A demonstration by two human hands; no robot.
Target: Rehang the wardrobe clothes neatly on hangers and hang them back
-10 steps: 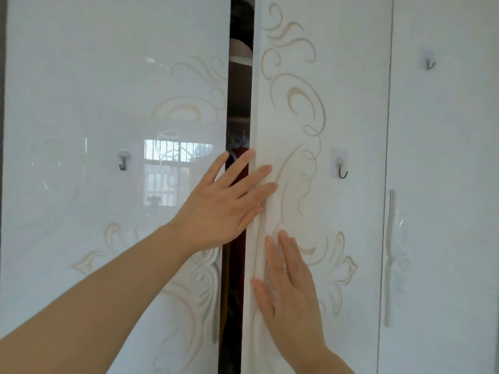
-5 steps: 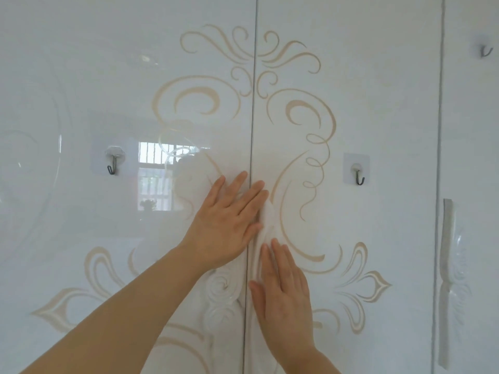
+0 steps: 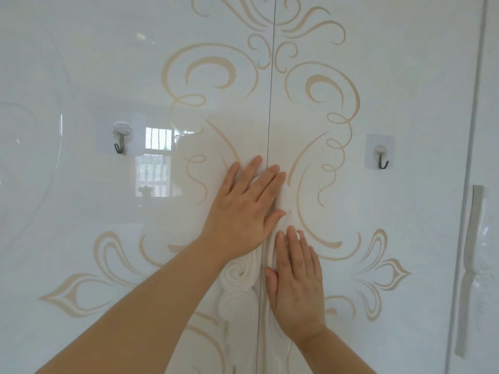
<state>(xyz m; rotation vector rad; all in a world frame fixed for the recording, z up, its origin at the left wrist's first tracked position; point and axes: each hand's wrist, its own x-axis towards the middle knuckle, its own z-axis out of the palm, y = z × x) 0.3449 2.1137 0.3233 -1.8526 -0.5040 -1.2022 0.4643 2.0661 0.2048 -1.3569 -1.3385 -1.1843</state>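
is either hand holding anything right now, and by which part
Nothing is held. The left hand lies flat, fingers straight, across the seam of the closed wardrobe doors; the right hand lies flat on the right door.

Left door [image 3: 108, 63] and right door [image 3: 405, 63] meet at a hairline seam [image 3: 271, 76], too narrow to reach through; left hook [image 3: 120, 143] and right hook [image 3: 382, 160] protrude.
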